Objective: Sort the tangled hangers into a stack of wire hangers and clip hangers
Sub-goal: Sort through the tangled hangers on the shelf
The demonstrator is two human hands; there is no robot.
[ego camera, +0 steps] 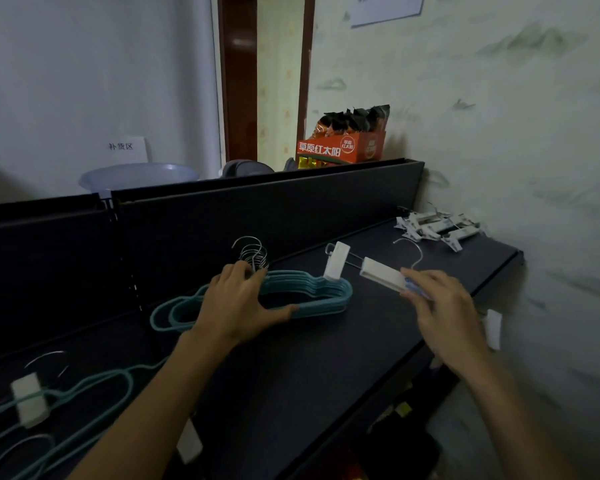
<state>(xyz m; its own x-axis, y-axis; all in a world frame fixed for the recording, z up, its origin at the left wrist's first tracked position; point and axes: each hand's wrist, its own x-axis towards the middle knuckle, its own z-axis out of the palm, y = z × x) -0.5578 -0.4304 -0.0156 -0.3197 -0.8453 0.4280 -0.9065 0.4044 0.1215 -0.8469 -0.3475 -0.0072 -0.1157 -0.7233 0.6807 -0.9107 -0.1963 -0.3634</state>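
A stack of teal wire hangers (312,289) lies on the dark shelf (326,375), metal hooks bunched at the back. My left hand (239,303) rests on this stack near the hooks, thumb spread along its front edge. My right hand (440,306) pinches the middle bar of a white clip hanger (378,270); one of its clips (336,261) sits against the right end of the teal stack. A pile of white clip hangers (437,228) lies at the shelf's far right corner. Tangled teal and clip hangers (49,407) lie at the lower left.
A dark back panel (257,206) rises behind the shelf. The wall (516,133) runs close along the right. An orange snack box (343,148) and a pale plastic basin (136,176) sit behind the panel. A white clip (492,329) hangs off the shelf's right front edge.
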